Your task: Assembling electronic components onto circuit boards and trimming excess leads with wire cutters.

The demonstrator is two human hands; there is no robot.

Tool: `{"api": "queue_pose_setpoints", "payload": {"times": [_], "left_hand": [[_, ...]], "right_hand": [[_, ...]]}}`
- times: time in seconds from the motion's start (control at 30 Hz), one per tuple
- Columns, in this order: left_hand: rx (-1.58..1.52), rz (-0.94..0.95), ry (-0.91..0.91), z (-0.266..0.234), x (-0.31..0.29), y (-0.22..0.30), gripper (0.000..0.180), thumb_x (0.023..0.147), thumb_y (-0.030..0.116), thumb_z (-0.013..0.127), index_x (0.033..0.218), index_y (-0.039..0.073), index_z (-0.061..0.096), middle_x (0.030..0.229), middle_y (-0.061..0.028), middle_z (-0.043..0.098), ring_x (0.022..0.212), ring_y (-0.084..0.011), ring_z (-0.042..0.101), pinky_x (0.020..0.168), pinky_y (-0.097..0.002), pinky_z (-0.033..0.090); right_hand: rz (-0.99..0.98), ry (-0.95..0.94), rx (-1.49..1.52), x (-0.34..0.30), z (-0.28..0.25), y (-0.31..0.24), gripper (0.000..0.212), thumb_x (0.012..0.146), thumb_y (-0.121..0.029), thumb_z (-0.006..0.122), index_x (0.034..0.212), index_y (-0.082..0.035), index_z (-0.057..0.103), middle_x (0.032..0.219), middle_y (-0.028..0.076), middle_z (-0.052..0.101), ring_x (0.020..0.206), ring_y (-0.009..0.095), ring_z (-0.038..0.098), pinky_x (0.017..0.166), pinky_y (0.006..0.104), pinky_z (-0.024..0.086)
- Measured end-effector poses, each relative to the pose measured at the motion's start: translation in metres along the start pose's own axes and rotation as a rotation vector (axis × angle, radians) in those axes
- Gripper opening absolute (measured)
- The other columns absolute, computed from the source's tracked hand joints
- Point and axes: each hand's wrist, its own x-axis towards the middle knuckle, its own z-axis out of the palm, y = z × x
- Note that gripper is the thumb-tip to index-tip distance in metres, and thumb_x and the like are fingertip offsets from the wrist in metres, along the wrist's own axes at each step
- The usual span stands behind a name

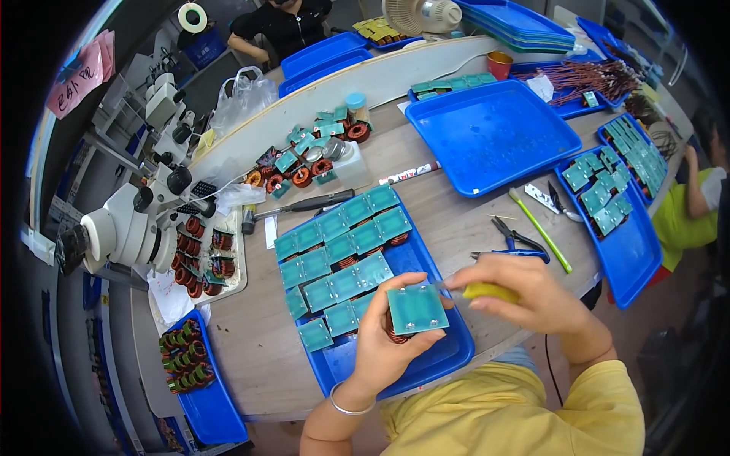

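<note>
My left hand (374,353) grips a coil with a square green circuit board (418,308) on it, board side up; red-brown windings peep out below. In my closed right hand (536,295) is a yellow-handled tool (490,292), its thin metal end at the board's right edge. I cannot tell the exact kind of tip. Both hands are over the near right part of a blue tray (453,352). Rows of similar board-topped coils (332,226) fill the tray's far and left parts.
Pliers (521,239) and a green brush-like stick (541,232) lie to the right. Beyond is a large blue tray (494,133). A hammer (304,205) and marker (411,173) lie behind the coils. A microscope (125,224) stands left. Other people sit at the far side and right.
</note>
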Motion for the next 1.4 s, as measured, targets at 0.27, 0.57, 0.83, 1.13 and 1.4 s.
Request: {"api": "queue_pose_setpoints", "payload": {"times": [0.27,0.57,0.83,1.13,1.4], "left_hand": [[0.221,0.061,-0.015,-0.004,-0.002,-0.002,0.058,0.067,-0.001,0.076,0.117,0.0,0.046,0.102,-0.0089,0.06,0.094,-0.0139,0.058,0.081,-0.0258,0.048],[0.26,0.087,-0.024,-0.002,0.001,-0.001,0.062,0.063,0.0,0.079,0.116,0.0,0.047,0.1,-0.0088,0.062,0.094,-0.0146,0.06,0.081,-0.0266,0.048],[0.309,0.122,0.013,-0.004,-0.001,-0.001,0.062,0.063,0.001,0.079,0.117,0.0,0.048,0.098,-0.0078,0.062,0.09,-0.0134,0.06,0.08,-0.0255,0.048],[0.386,0.156,-0.016,-0.006,0.0,0.002,0.061,0.064,0.001,0.078,0.117,-0.001,0.048,0.099,-0.0075,0.061,0.09,-0.0125,0.06,0.078,-0.0249,0.049],[0.268,0.121,0.034,-0.005,-0.001,0.001,0.06,0.065,0.0,0.077,0.117,-0.001,0.048,0.098,-0.0065,0.06,0.088,-0.0116,0.059,0.076,-0.0243,0.048]], "right_hand": [[0.083,-0.266,-0.108,0.003,-0.008,-0.007,0.033,0.082,-0.007,0.058,0.114,-0.01,0.059,0.07,0.006,0.055,0.059,0.021,0.052,0.052,0.0316,0.042],[0.115,-0.267,-0.079,0.003,-0.009,-0.005,0.034,0.08,-0.002,0.057,0.114,-0.009,0.059,0.065,0.007,0.049,0.056,0.021,0.05,0.051,0.0309,0.04],[0.125,-0.211,-0.201,-0.004,0.002,-0.009,0.037,0.077,0.002,0.058,0.112,-0.008,0.059,0.068,0.007,0.05,0.059,0.019,0.053,0.053,0.0286,0.043],[0.093,-0.246,-0.175,0.001,-0.003,-0.009,0.042,0.076,0.005,0.058,0.116,-0.008,0.057,0.071,0.007,0.05,0.059,0.019,0.052,0.052,0.0295,0.044],[0.074,-0.149,-0.235,-0.006,0.009,-0.009,0.045,0.074,0.006,0.06,0.116,-0.008,0.056,0.07,0.007,0.049,0.058,0.02,0.05,0.05,0.0291,0.042]]}}
